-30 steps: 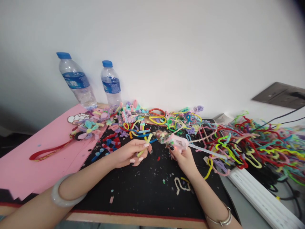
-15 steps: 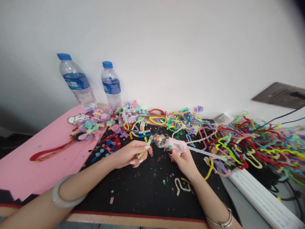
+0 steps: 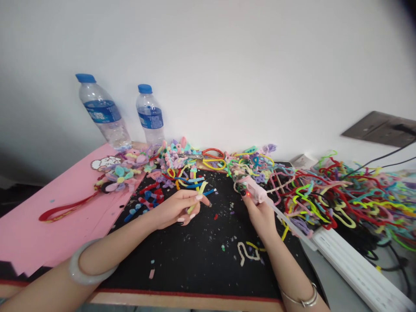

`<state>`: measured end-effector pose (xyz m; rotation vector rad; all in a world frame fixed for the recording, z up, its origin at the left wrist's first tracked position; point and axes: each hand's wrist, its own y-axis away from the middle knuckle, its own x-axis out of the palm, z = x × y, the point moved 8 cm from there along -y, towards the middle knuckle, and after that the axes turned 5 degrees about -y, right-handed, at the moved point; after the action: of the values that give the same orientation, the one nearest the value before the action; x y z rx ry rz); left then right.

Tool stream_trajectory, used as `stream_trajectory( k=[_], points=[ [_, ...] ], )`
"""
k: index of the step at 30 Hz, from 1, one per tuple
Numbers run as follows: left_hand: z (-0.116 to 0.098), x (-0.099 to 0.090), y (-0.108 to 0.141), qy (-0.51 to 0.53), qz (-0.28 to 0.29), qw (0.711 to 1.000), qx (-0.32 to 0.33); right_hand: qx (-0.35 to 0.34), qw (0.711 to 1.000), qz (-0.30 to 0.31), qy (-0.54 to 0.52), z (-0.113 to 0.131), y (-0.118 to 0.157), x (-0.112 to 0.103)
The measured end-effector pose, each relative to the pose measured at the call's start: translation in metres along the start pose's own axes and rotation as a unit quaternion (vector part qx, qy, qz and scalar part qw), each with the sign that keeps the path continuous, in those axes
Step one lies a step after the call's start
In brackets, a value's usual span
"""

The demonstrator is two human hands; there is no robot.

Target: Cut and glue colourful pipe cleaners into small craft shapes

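Observation:
Over the middle of the black mat (image 3: pixel 195 268), my left hand (image 3: pixel 180 208) pinches a short yellow pipe cleaner (image 3: pixel 202 190) between thumb and fingers, its end pointing up. My right hand (image 3: pixel 260 214) is wrapped around a pink glue gun (image 3: pixel 255 190) with a small red light. A long clear glue stick (image 3: pixel 289 223) sticks out of its back. The gun's nozzle end (image 3: pixel 239 173) looks crusted with fuzz and points away, toward the pile of pipe cleaners. Blue pipe cleaner pieces (image 3: pixel 191 183) lie just beyond my left hand.
Scissors (image 3: pixel 214 159) with red and yellow handles lie among bent pipe cleaners at the back. Two water bottles (image 3: pixel 151 115) stand by the wall. Pink paper (image 3: pixel 65 199) with a fuzzy flower charm (image 3: pixel 118 175) is left. Right are tangled pipe cleaners (image 3: pixel 325 186) and a white power strip (image 3: pixel 357 268).
My right hand has swung the glue gun right, away from the yellow pipe cleaner, and its glue stick now slants more downward. My left hand stays nearly in place, still pinching the pipe cleaner.

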<state>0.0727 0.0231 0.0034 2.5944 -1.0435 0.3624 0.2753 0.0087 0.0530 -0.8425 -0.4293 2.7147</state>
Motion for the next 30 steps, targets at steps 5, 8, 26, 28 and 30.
stream_trajectory(
  k=[5,8,26,28,30],
  points=[
    [-0.002,-0.004,0.000,0.018,-0.026,0.999,0.018,-0.060,0.987,0.078,0.124,0.003,-0.005,0.011],
    [-0.005,-0.003,0.000,0.010,-0.031,0.999,0.028,-0.084,0.974,0.110,0.177,0.000,-0.004,0.019],
    [0.004,0.017,-0.001,-0.147,0.032,0.989,0.010,-0.049,0.960,0.177,-0.210,0.055,0.038,0.060],
    [0.004,0.015,-0.001,-0.137,0.035,0.990,0.001,-0.024,0.956,0.175,-0.232,0.051,0.036,0.061],
    [-0.002,0.009,-0.002,-0.133,0.016,0.991,0.012,0.007,0.951,0.160,-0.265,0.046,0.033,0.058]
  ],
)
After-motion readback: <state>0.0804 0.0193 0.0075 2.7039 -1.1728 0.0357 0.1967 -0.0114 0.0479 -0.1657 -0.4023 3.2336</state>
